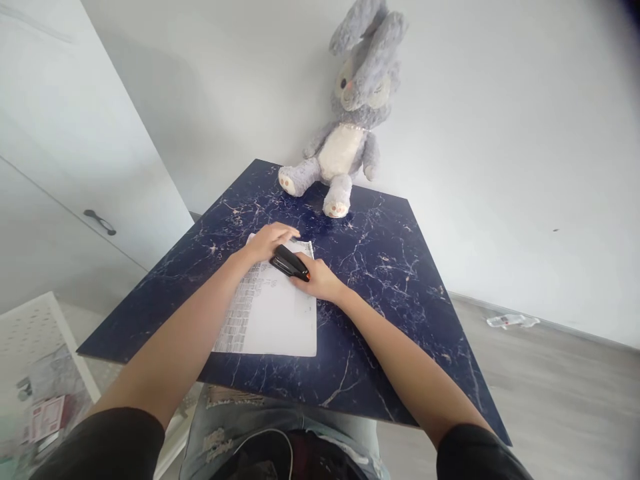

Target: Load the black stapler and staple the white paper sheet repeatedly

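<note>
A black stapler (289,261) lies slantwise over the upper part of a printed paper sheet (283,320). My right hand (320,279) is closed around the stapler's right end, where a small orange spot shows. Near its other end, my left hand (270,243) rests on the paper's upper left edge with its fingers stretched to the right. Whether the left fingertips touch the stapler I cannot tell. Dense print runs down the sheet's left side, while much of its right side is white.
A grey plush rabbit (345,150) sits at the back of the dark blue marbled table (380,267), against the wall. On the left stand a white cabinet (65,133) and a white bin (55,313) with assorted items. A clear plastic item (513,321) lies on the floor at right.
</note>
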